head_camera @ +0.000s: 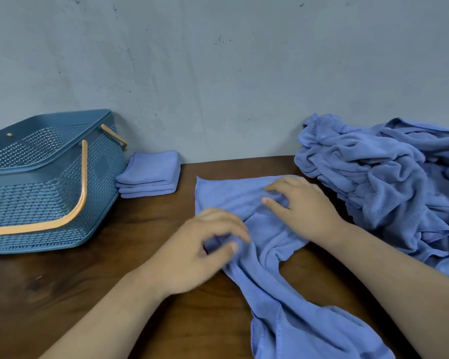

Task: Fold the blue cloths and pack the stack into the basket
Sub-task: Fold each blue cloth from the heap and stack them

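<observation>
A crumpled blue cloth [272,286] lies across the middle of the dark wooden table [94,286] and runs down toward the near edge. My left hand [200,252] pinches a bunched fold at the cloth's left side between thumb and fingers. My right hand [303,206] rests on the cloth's far part with its fingers lightly bent, pressing the fabric down. A stack of three folded blue cloths [151,174] sits by the wall. The blue basket [44,177] with tan handles stands at the far left, right beside that stack.
A big heap of unfolded blue cloths [389,177] fills the table's right side up to the grey wall [218,73]. Bare wood shows in front of the basket and near my left forearm.
</observation>
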A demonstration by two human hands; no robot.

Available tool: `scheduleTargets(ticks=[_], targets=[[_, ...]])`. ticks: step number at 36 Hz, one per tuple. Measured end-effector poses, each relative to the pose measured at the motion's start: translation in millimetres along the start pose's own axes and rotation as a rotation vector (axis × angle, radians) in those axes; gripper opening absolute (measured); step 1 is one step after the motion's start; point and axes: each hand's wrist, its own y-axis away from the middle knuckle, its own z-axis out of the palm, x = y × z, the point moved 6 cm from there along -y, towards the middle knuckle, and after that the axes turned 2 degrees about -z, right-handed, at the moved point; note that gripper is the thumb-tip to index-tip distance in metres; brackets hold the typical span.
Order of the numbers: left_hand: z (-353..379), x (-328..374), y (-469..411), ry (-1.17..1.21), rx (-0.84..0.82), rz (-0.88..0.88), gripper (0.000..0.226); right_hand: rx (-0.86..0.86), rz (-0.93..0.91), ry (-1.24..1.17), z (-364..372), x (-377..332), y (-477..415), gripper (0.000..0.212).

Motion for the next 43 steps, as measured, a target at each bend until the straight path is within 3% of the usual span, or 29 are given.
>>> scheduleTargets(ticks=[3, 6, 9, 12, 15, 18, 22, 26, 31, 32, 35, 37, 40, 43], targets=[[22, 12, 4, 0.027, -0.276, -0.018, 0.020, -0.091, -0.028, -0.232, 1, -15, 11, 0.042], [26, 5, 6, -0.032, -0.307, -0.020, 0.017, -0.256, -0.126, -0.204, 17, -31, 26, 0.058], [16, -9, 6, -0.056, -0.265, -0.038, 0.018, -0.356, -0.155, -0.071, 32, -27, 26, 0.075], [0, -33, 4, -0.131, -0.138, -0.070, 0.018, -0.154, -0.080, 0.087, 17, -8, 9, 0.080], [-14, -61, 6, -0.304, -0.004, -0.162, 0.009, 0.059, -0.002, 0.185, -6, 5, 5, 0.064], [-22, -73, 8, -0.321, 0.102, -0.218, 0.016, 0.141, -0.058, 0.031, -19, -1, 14, 0.041], [-18, -46, 5, -0.233, 0.061, -0.119, 0.029, -0.002, -0.096, -0.147, -23, -25, 29, 0.005], [-8, -33, 7, -0.272, -0.017, -0.090, 0.021, -0.074, 0.129, -0.197, -23, -34, 50, 0.018], [-30, -37, 21, -0.205, 0.276, -0.354, 0.015, -0.093, 0.296, -0.099, -21, -39, 75, 0.045], [-32, -35, 25, -0.152, 0.290, -0.430, 0.022, -0.107, 0.293, -0.087, -20, -41, 78, 0.046], [-10, -21, 43, -0.088, 0.119, -0.577, 0.053, -0.161, 0.262, -0.100, -14, -50, 82, 0.041], [7, -13, 54, -0.147, 0.031, -0.565, 0.050, -0.164, 0.249, -0.132, -9, -57, 83, 0.029], [7, -11, 60, 0.013, 0.110, -0.573, 0.035, -0.161, 0.277, -0.194, -6, -59, 86, 0.019], [-13, -19, 77, 0.162, 0.296, -0.655, 0.040, -0.090, 0.353, -0.428, -16, -54, 91, 0.021]])
